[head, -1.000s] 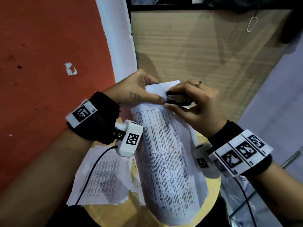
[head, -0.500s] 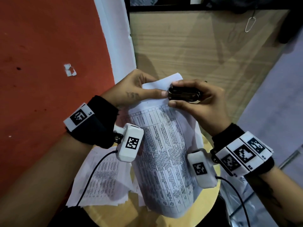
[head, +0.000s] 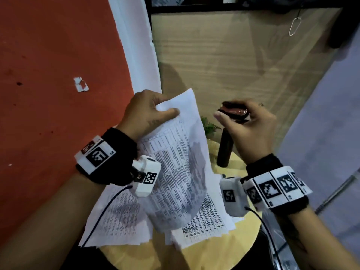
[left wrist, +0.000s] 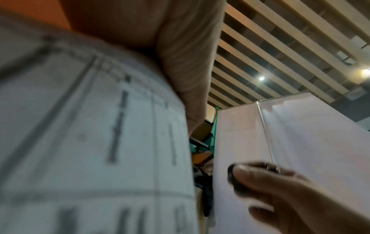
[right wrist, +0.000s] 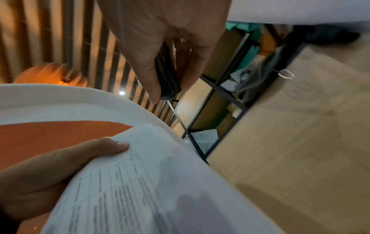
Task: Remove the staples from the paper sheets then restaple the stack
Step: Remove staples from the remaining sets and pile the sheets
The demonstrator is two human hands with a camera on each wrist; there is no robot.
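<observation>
Paper stack (head: 175, 152) pinched by left hand (head: 144, 114); right hand (head: 251, 129) grips stapler (head: 233, 111)

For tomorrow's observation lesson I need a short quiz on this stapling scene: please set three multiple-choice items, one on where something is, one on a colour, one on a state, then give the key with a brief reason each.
1. Where is the dark bottle?
A. On the round table, right of the held sheets
B. In the left hand
C. On the red wall

2. What colour is the wall on the left?
A. Green
B. Red-orange
C. Black

3. How does the stapler stand to the held sheets?
A. Clamped on their top corner
B. Lying on the table
C. Held apart from them in the right hand

Key:
1 A, it stands on the table beside the paper.
2 B, the head view shows it red-orange.
3 C, a clear gap separates stapler and paper, which the left hand pinches alone.
</observation>
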